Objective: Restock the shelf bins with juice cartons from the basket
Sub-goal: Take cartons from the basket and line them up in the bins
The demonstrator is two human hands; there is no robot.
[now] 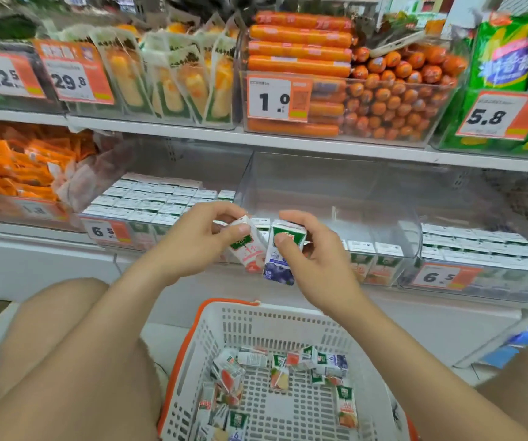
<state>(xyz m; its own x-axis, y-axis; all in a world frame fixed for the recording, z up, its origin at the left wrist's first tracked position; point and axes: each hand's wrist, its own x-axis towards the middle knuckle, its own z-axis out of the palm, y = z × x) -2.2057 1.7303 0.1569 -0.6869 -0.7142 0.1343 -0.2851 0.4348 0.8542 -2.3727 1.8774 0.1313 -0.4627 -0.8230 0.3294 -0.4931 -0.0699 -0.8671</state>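
Observation:
My left hand (205, 240) grips a pink-and-white juice carton (249, 253), tilted, in front of the lower shelf. Right beside it my right hand (313, 249) grips a blueberry juice carton (277, 268) with a green top. Both cartons hang before the front wall of the middle clear bin (335, 189), which holds only a short row of cartons along its front. The left bin (157, 202) is nearly full of cartons. Below, between my knees, a white basket (275, 316) with an orange rim holds several loose cartons (329, 364).
A third bin of cartons (479, 246) stands at the right with a 6.5 price tag. The shelf above carries bins of orange sausages (383, 93) and packaged snacks (167, 78). Orange packets (11, 163) fill the bin at far left. My knees flank the basket.

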